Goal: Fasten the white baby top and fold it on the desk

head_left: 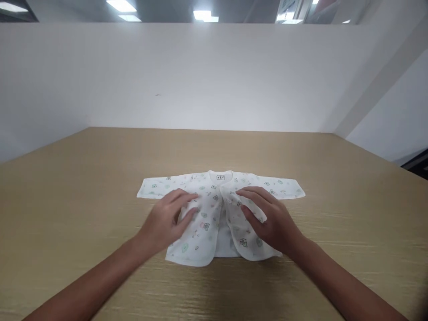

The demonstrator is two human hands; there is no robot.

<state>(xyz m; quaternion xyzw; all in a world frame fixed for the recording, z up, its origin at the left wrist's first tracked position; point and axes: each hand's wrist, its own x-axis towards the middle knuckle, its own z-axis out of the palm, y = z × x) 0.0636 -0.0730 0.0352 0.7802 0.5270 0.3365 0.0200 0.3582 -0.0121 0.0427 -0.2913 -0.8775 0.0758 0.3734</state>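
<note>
A small white baby jacket (206, 227) with a printed pattern of little animals lies spread on the table, its neckline away from me. Both long sleeves stretch out to the sides, and the two front panels part at the lower middle, showing the plain inside of the back. Over the left panel is my left hand (169, 218), fingers apart and thumb bent inward. My right hand (267, 216) is over the right panel with its fingers likewise spread. Neither hand grips the cloth; whether the fingertips touch it I cannot tell.
The wood-toned table (100, 178) reaches back to a white partition wall (207, 76). A second white panel (394, 102) rises on the right. At the far right edge sits a dark object (417, 164), partly cut off. Ceiling lights (203, 15) shine above the partition.
</note>
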